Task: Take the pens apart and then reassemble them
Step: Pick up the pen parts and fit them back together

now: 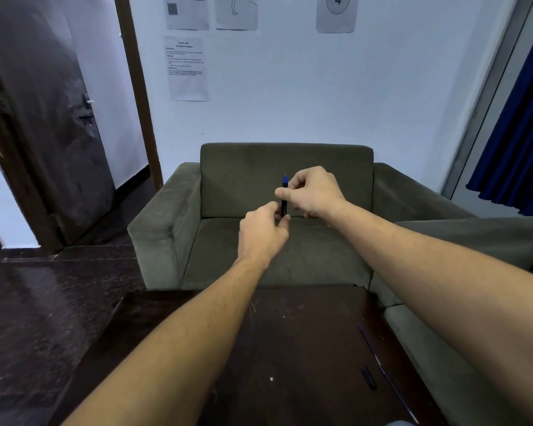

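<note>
A black pen (284, 207) with a blue tip pointing up is held upright in the air in front of me, above the sofa seat. My left hand (263, 232) pinches its lower end from below. My right hand (311, 195) grips its upper part just under the blue tip. On the dark table (290, 348) near its right edge lie a short black pen part (369, 378) and two thin refills (369, 345), one behind the other (397, 395).
A green armchair (286, 210) stands beyond the table, with a second sofa (474, 235) to the right. A dark door (43, 118) is at left, a blue curtain (520, 133) at right, and papers hang on the wall.
</note>
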